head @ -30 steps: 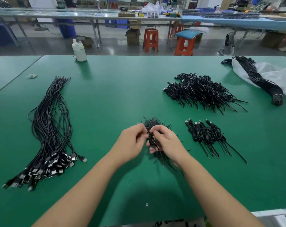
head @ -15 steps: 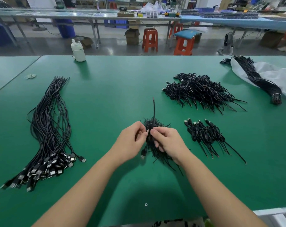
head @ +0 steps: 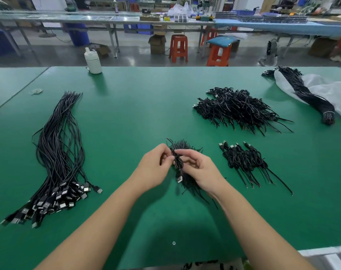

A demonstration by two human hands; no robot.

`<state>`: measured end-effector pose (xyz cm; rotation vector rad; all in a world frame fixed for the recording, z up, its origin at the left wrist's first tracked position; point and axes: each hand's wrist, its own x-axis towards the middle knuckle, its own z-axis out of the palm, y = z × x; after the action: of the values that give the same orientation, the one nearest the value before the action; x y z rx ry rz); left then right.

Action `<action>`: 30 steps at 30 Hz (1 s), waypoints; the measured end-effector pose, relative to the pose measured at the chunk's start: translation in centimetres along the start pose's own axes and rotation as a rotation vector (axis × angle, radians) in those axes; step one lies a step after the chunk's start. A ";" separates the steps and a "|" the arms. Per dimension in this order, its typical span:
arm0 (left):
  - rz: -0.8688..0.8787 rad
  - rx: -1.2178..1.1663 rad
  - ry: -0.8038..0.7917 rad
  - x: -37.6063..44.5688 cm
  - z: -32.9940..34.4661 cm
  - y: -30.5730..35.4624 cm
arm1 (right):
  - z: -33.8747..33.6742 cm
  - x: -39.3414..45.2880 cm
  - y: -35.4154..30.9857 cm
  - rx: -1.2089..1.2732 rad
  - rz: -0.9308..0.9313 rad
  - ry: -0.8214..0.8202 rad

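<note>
**Both grips pinch one coiled USB cable above the tie heap**

The left grip (head: 154, 168) and the right grip (head: 200, 172) meet fingertip to fingertip, each grasping the same short black USB cable (head: 177, 162). The cable is folded into a small coil and held just above the green desk (head: 136, 114). Its metal USB plug (head: 179, 179) hangs free below the coil, between the two wrists.

Directly under and behind the cable lies a bristly heap of short black ties (head: 182, 144), partly hidden by the right grip.

Right of the cable, near it, a small row of coiled cables (head: 243, 158) lies side by side with the plugs pointing away from the person. Beyond that row, farther from the cable, sits a large heap of coiled cables (head: 237, 108).

Far right of the cable, a tied bundle of cables (head: 306, 94) rests on a white plastic bag (head: 333, 90).

Well to the left of the cable, a long sheaf of uncoiled USB cables (head: 58, 149) stretches out, its plugs at the near end. Far beyond the cable to the left, a white bottle (head: 93, 61) stands at the desk's back edge.
</note>
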<state>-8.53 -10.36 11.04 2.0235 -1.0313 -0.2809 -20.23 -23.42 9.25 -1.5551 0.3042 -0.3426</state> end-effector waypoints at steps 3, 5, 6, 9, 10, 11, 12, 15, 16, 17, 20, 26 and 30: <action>-0.024 -0.028 -0.041 0.1 -0.1 -0.4 | 0.2 0.0 -0.1 -0.060 -0.004 0.035; 0.001 -0.031 -0.042 -0.1 -0.1 -0.4 | 0.2 0.0 -0.2 -0.125 -0.022 0.092; 0.016 -0.029 -0.038 -0.2 -0.1 -0.3 | 0.2 0.1 -0.2 -0.162 -0.039 0.115; 0.050 -0.005 -0.023 -0.4 0.0 0.2 | 0.3 0.1 -0.2 -0.169 -0.052 0.131; 0.070 0.011 -0.012 -0.5 0.1 0.4 | 0.3 0.1 -0.2 -0.148 -0.032 0.124; 0.098 0.028 0.003 -0.6 0.2 0.5 | 0.3 0.1 -0.2 -0.134 -0.008 0.119; 0.130 0.042 0.020 -0.7 0.3 0.7 | 0.3 0.1 -0.2 -0.130 0.014 0.118; 0.212 0.091 0.049 -0.7 0.6 1.0 | 0.4 0.1 -0.2 -0.104 0.057 0.117; 0.233 0.124 0.054 -0.7 0.7 1.0 | 0.5 0.0 -0.2 -0.075 0.070 0.111; 0.260 0.178 0.062 -0.8 0.8 0.9 | 0.6 0.0 -0.3 -0.035 0.088 0.104; 0.366 0.403 0.071 -1.2 1.0 0.4 | 1.0 -0.2 -0.3 0.092 0.173 0.090; 0.477 0.588 0.057 -1.1 0.8 -0.6 | 1.2 -0.3 -0.1 0.134 0.246 0.108; 0.564 0.586 0.117 -1.0 0.8 -0.9 | 1.0 -0.3 -0.4 0.150 0.259 0.099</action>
<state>-9.06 -9.81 9.73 2.0911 -1.6882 0.4837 -20.10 -22.37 9.62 -1.3357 0.5397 -0.2345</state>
